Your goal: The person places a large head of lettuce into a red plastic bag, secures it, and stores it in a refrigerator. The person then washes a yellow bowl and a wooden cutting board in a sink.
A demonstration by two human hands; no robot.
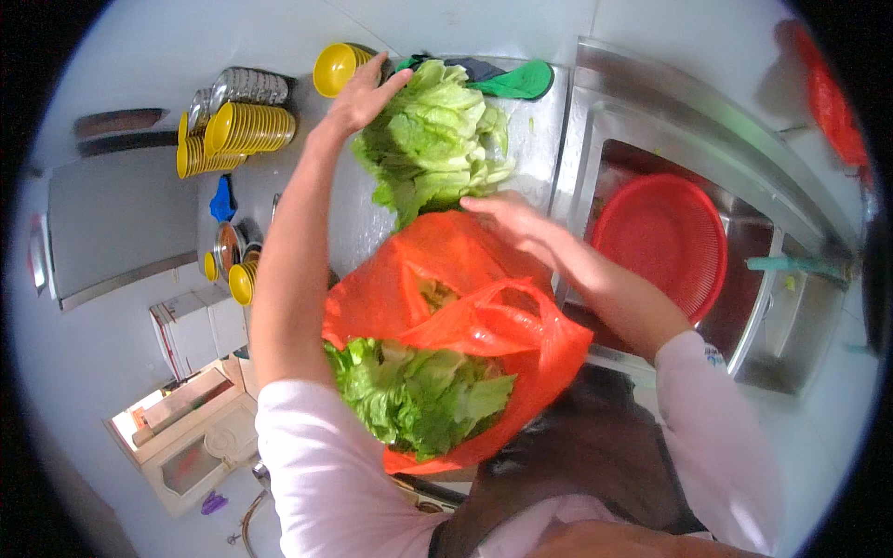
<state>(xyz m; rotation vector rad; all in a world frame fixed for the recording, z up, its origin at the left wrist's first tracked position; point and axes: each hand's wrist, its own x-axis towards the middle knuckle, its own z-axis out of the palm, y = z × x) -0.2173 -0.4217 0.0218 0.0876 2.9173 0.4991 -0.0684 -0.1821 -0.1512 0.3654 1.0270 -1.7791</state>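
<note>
A pile of loose green lettuce leaves (432, 132) lies on the stainless steel counter (356, 237). My left hand (366, 94) is at the pile's far left side, thumb and fingers spread, gripping nothing. At the near right edge of the leaves is my right hand (509, 220), held loosely with its fingers partly hidden; I see nothing held in it. Between my forearms and close to my body sits an orange-red plastic bag (453, 258). More lettuce (425, 394) shows in its opening, and its handles are bunched on the right.
To the right, a red plastic basket (659, 244) stands in the steel sink (750, 244). A green and dark cloth-like item (516, 80) lies behind the lettuce. Stacked yellow bowls (254, 129) line the left, with another yellow stack (338, 68) near my left fingertips.
</note>
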